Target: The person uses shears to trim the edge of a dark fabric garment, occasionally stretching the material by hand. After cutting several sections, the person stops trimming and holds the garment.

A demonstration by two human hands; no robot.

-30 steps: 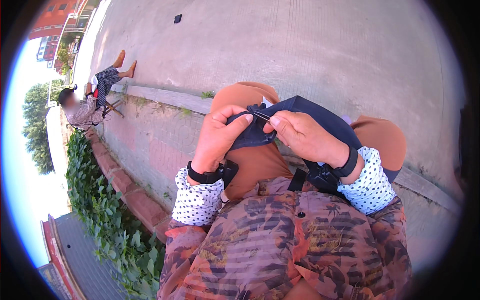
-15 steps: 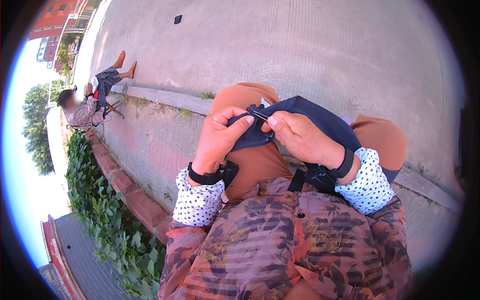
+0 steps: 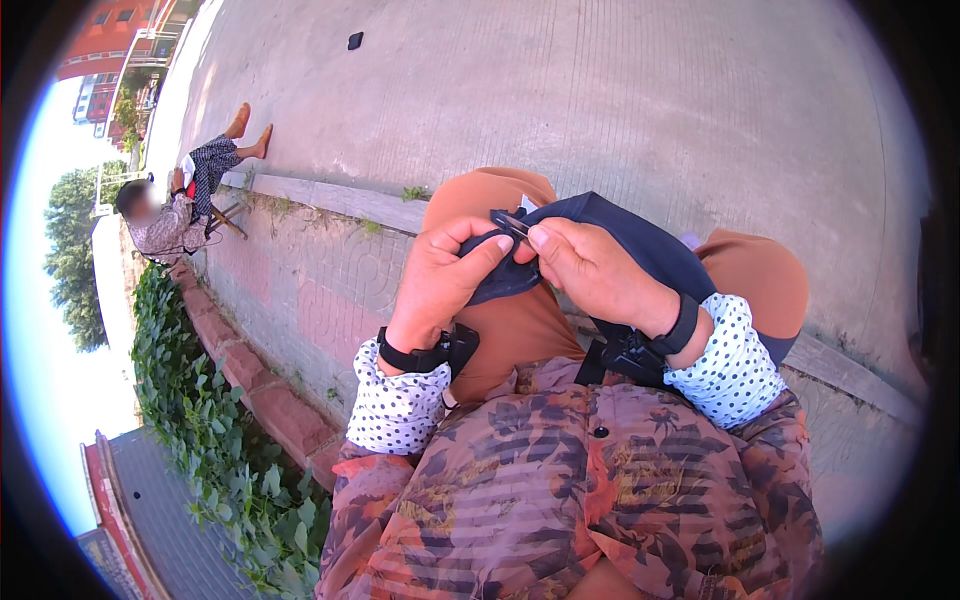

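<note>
A dark navy cloth garment (image 3: 640,240) lies across my knees, with a small white label (image 3: 528,203) at its far edge. My left hand (image 3: 432,272) pinches a fold of this cloth between thumb and fingers. From the right, my right hand (image 3: 605,278) grips slim metal tweezers (image 3: 517,228) between thumb and forefinger. Their tips meet the cloth right by my left thumb; what exactly they touch is too small to make out. Both hands are close together over my lap.
On the left, another person (image 3: 165,222) sits on a folding stool (image 3: 228,219) beside a low brick border (image 3: 250,370) with green leafy plants (image 3: 215,430). A small black object (image 3: 355,40) lies on the concrete pavement (image 3: 600,90). A stone kerb (image 3: 330,200) passes beneath my knees.
My right hand has shifted slightly left and up, bringing the tweezers closer to my left thumb. The left hand keeps its pinch on the cloth, almost in place.
</note>
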